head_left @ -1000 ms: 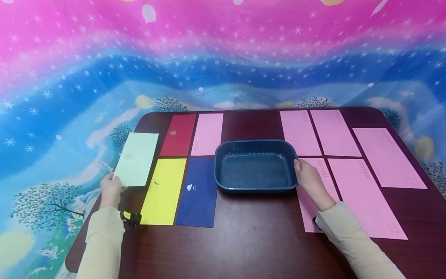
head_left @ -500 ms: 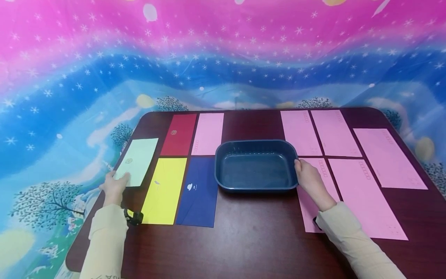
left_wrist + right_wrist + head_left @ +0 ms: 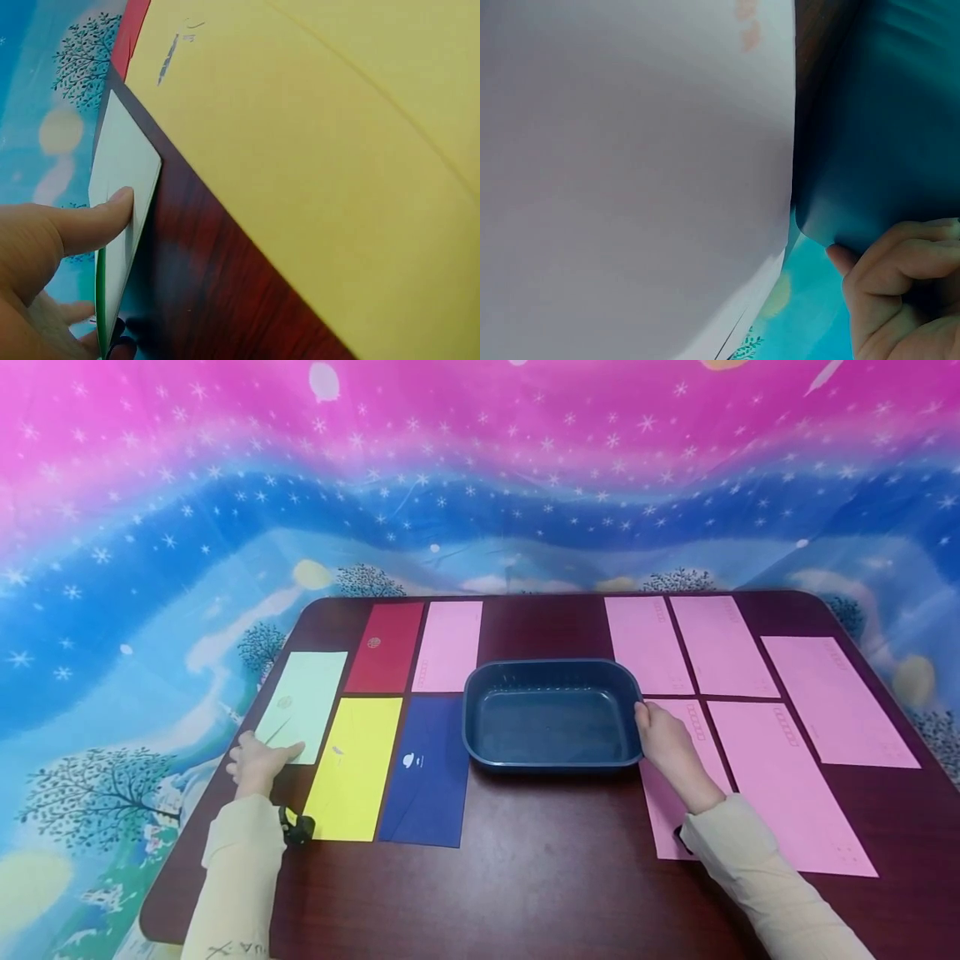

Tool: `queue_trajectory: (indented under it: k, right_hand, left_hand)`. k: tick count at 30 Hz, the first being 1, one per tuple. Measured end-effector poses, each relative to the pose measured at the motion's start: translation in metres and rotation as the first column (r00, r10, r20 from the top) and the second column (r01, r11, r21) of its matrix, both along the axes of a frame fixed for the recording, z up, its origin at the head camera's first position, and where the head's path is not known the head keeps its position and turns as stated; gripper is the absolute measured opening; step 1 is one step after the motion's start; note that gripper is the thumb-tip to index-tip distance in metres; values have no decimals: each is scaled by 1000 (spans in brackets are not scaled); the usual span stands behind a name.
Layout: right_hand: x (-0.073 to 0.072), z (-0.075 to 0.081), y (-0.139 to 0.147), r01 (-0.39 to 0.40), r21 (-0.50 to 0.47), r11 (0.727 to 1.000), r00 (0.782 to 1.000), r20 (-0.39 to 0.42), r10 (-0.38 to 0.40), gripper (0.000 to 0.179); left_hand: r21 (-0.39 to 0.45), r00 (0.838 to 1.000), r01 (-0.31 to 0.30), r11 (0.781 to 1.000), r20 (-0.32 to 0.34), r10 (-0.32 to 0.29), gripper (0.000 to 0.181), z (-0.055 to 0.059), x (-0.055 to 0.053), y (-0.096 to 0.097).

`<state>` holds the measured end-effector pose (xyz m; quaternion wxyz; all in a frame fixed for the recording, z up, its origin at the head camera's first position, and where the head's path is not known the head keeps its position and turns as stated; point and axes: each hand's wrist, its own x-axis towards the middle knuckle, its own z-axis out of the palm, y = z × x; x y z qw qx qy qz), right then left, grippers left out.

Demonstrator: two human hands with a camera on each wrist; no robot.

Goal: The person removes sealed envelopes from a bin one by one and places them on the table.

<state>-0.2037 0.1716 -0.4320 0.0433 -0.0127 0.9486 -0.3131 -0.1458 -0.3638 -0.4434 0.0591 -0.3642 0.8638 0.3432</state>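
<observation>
In the head view my left hand (image 3: 257, 762) is at the near left corner of a pale green envelope (image 3: 311, 689) lying at the table's left edge. Its fingers are spread apart. The left wrist view shows the thumb (image 3: 105, 220) extended over the envelope and other fingers partly hidden beyond its edge. My right hand (image 3: 666, 739) grips the right rim of a dark blue rectangular plastic basin (image 3: 555, 768), its thumb and curled fingers at that side. Nothing is inside the basin. The right wrist view shows the curled fingers against its wall.
Beside the green envelope lie yellow (image 3: 360, 785), red (image 3: 384, 647), pink (image 3: 448, 647) and blue (image 3: 423, 802) envelopes. Several pink envelopes (image 3: 780, 785) cover the right side of the dark wooden table (image 3: 525, 868). A printed cloth (image 3: 480, 485) hangs behind.
The pale green envelope, first held raised in my left hand, is lowered to the table and shifted slightly right. My left fingers have spread and moved right. The right hand and basin stay put.
</observation>
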Motion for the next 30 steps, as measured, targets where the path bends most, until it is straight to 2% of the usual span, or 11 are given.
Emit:
queue_trajectory:
  k: [3,8,30]
  right_hand:
    - [0,1,0,-1,-3,1000,1000,3,1,45]
    - [-1,0,0,0,-2,1000,1000,-3,0,45]
    - [0,-3,-2,-10,14,1000,1000,7,10,46]
  left_hand:
    - [-41,1000,10,999,12,-9,96,-2,0,0]
    - [-77,1000,-11,997,17,13,93,-3,0,2]
    - [-76,999,-35,996,-1,35,94,-4,-1,4]
